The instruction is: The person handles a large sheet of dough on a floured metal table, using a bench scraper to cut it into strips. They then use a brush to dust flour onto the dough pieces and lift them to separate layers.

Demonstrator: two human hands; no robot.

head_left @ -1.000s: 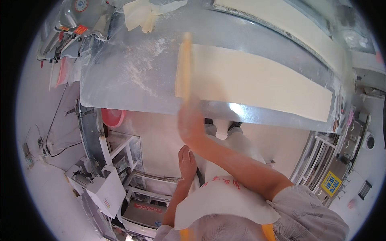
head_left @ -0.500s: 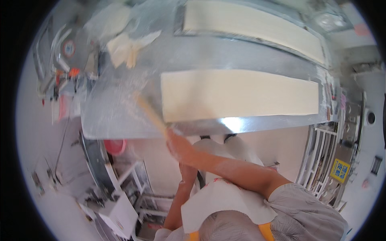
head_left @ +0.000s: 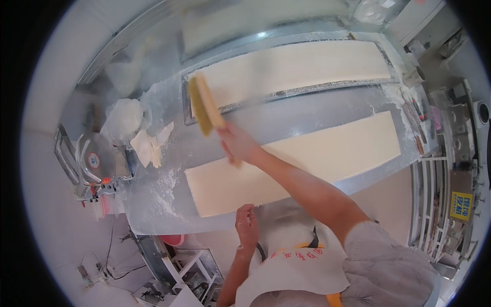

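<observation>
My right hand [head_left: 235, 146] is closed on the handle of a wooden brush [head_left: 203, 102] with pale bristles, held raised so its head overlaps the near-left end of the framed far dough sheet [head_left: 302, 69]. My right arm crosses over a long pale dough sheet [head_left: 358, 140] on the floury metal table [head_left: 153, 202]. My left hand [head_left: 247, 225] is at the near edge of that sheet, fingers curled; what they grip, if anything, is unclear. Crumpled dough scraps [head_left: 146, 146] lie left of the sheet.
A metal appliance [head_left: 94, 158] and a plastic bag [head_left: 125, 115] are at the left. Narrow tools [head_left: 414, 128] lie at the table's right end, beside machinery and racks [head_left: 460, 174]. A pink basin [head_left: 171, 239] and white stand [head_left: 189, 268] are below the table.
The brush, in my right hand, has swung leftward, then up and forward toward the far sheet. My left hand has risen from below the table to its near edge. The view has shifted.
</observation>
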